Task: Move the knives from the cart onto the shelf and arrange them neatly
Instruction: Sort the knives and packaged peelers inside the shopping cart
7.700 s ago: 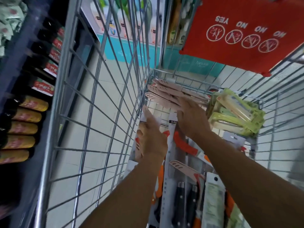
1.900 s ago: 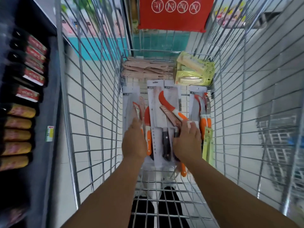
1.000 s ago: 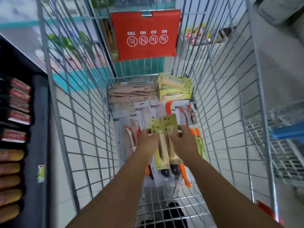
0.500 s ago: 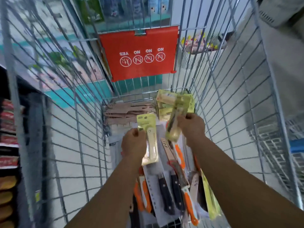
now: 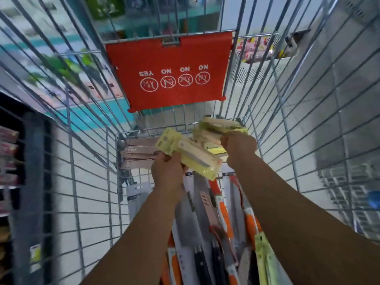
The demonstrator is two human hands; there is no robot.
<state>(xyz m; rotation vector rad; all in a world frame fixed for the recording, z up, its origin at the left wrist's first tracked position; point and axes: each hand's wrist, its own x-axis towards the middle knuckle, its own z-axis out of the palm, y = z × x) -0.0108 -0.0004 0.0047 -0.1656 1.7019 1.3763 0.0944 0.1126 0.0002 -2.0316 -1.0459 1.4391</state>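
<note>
Since half a second ago both hands have carried their packs further toward the far end of the silver wire shopping cart (image 5: pixel 115 153). The left hand (image 5: pixel 167 168) grips a yellow-green carded knife pack (image 5: pixel 188 154), now tilted crosswise; the right hand (image 5: pixel 239 147) closes on a second yellow-green pack (image 5: pixel 222 125) – blurred, its edges merging with the stack below. Orange-handled and black-handled packaged knives (image 5: pixel 207 223) lie on the cart floor, partly hidden by both forearms. The red plastic warning flap (image 5: pixel 170 70) hangs above.

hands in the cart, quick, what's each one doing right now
Left hand: grips a yellow-carded knife pack.
Right hand: grips the stack of yellow knife packs at the cart's far end.
</note>
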